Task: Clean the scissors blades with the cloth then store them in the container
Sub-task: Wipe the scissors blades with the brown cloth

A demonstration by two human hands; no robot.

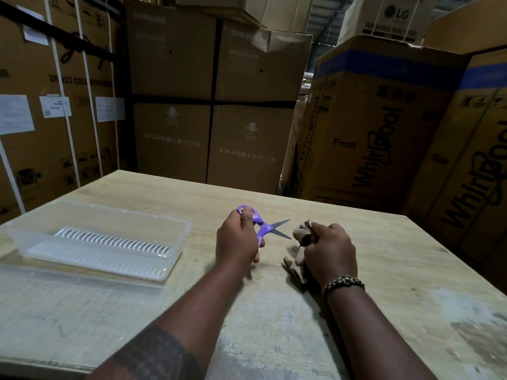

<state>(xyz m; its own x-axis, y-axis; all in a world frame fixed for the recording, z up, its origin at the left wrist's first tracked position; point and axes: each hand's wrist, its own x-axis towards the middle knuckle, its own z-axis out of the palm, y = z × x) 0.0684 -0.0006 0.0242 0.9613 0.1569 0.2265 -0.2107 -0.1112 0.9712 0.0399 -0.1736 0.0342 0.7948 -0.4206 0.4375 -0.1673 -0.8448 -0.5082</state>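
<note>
My left hand grips the purple handles of a small pair of scissors. The grey blades are spread apart and point right, toward the cloth. My right hand is closed on a crumpled beige cloth, which bunches out at the fingers and trails down onto the table. The blade tips stop just short of the cloth, with a small gap between them. A clear plastic container with a white ribbed insert sits on the table to the left of my left hand.
The container's clear lid lies flat in front of the container at the near left. The wooden table is ringed by tall stacked cardboard appliance boxes on the left, back and right.
</note>
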